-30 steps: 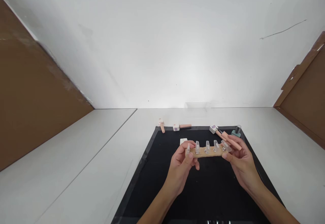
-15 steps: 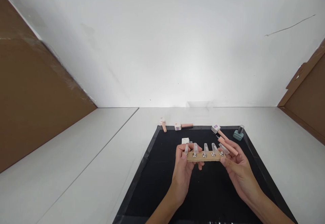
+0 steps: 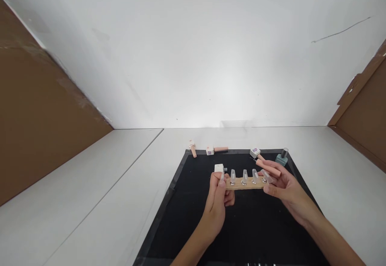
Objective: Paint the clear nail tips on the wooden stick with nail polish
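My left hand (image 3: pixel 214 213) is closed around the left end of a wooden nail-tip stand (image 3: pixel 238 185), held level above the black mat. Several clear false nail tips (image 3: pixel 233 175) stand on small metal holders along it; the rightmost tip leans right. Between the fingers of my right hand (image 3: pixel 291 195) is a nail polish brush (image 3: pixel 268 168) with a pink handle, its thin bristle end pointing up and left. The right thumb is at the stand's right end; I cannot tell if it touches. Just behind my left fingers sits an uncapped white polish bottle (image 3: pixel 218 168).
The black mat (image 3: pixel 241 229) lies on a white table (image 3: pixel 90 205). Along its far edge are pink-capped polish bottles at the left (image 3: pixel 192 145), middle (image 3: pixel 210 150) and right (image 3: pixel 255 152), plus a teal bottle (image 3: pixel 281 160). A white wall and brown cardboard panels (image 3: pixel 45 109) enclose the table.
My right fingers have eased off the stand's right end and the hand has shifted slightly. My left fingers have curled further under the stand, which has risen a little.
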Action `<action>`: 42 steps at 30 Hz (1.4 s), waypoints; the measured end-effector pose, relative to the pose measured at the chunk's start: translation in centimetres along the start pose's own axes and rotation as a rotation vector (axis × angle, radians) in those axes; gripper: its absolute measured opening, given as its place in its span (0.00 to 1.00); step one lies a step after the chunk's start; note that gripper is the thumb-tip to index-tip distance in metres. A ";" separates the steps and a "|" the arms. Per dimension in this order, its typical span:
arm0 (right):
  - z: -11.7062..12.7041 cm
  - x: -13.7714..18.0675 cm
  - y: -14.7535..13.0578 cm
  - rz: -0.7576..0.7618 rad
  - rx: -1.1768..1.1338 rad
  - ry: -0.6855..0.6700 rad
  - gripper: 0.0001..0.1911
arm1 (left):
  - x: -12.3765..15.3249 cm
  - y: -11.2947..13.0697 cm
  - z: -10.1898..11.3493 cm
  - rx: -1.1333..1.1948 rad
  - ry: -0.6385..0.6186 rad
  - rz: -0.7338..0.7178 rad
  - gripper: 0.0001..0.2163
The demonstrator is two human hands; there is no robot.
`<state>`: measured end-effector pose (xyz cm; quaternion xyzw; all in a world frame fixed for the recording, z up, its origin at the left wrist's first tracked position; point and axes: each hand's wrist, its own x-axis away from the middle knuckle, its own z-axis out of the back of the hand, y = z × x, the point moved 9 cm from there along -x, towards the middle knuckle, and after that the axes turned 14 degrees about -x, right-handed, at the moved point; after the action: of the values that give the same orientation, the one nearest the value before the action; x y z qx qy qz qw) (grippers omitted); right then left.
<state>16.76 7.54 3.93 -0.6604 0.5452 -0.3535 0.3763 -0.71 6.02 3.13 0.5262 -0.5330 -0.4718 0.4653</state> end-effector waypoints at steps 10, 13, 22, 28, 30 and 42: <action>3.2 1.9 -8.5 0.530 0.133 0.183 0.11 | 1.7 0.8 -2.2 -0.596 -0.302 -0.310 0.08; 0.0 3.4 -8.1 0.605 0.232 0.017 0.10 | 2.1 1.7 -3.1 -0.716 -0.332 -0.410 0.05; -5.8 4.6 -5.1 0.523 0.431 -0.347 0.11 | 3.0 3.5 -4.3 -0.839 -0.343 -0.620 0.07; -6.2 4.6 -4.9 0.562 0.491 -0.374 0.12 | 3.3 3.3 -4.6 -0.918 -0.360 -0.695 0.07; -6.2 4.5 -4.7 0.556 0.516 -0.382 0.12 | 3.3 2.9 -4.6 -0.938 -0.369 -0.693 0.07; -6.3 5.1 -4.8 0.662 0.635 -0.397 0.07 | 3.4 3.2 -5.3 -0.983 -0.379 -0.731 0.08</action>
<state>14.17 2.44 11.42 -0.3595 0.5089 -0.2311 0.7472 4.09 2.55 6.95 0.3065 -0.1135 -0.8743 0.3589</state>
